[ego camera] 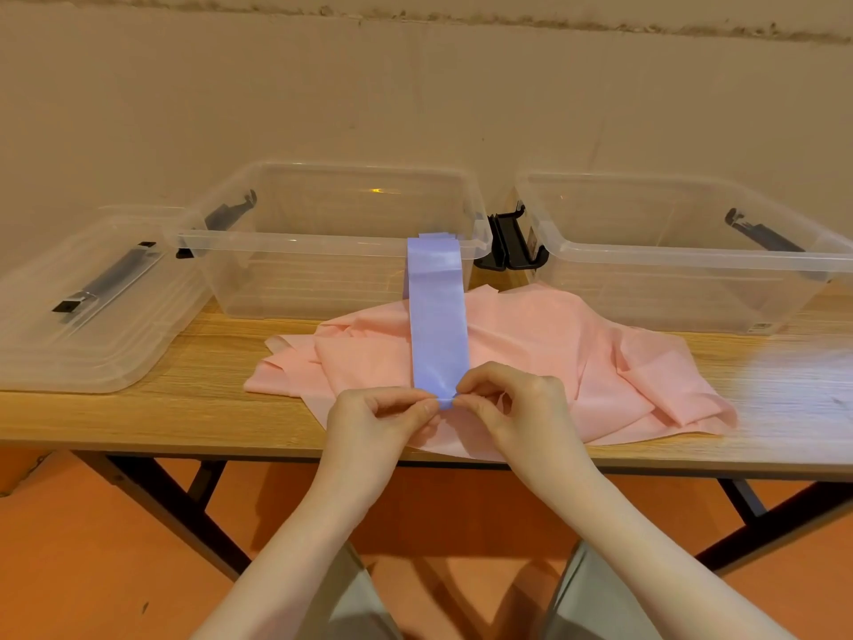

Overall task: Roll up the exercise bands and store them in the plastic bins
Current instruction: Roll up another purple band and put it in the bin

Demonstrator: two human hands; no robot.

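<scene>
A purple exercise band [438,325] runs in a flat strip from the rim of the middle clear bin [323,242] toward me, lying over a crumpled pink band [544,362] on the wooden table [138,413]. My left hand [383,415] and my right hand [512,399] pinch the near end of the purple band between thumb and fingers, one at each corner. A small fold of the band shows between my fingertips. A second clear bin [692,251] stands at the right.
A clear bin lid [78,311] with a black handle lies at the left of the table. Black latches [507,244] sit between the two bins. A beige wall rises close behind. The table's front edge runs just under my wrists, with orange floor below.
</scene>
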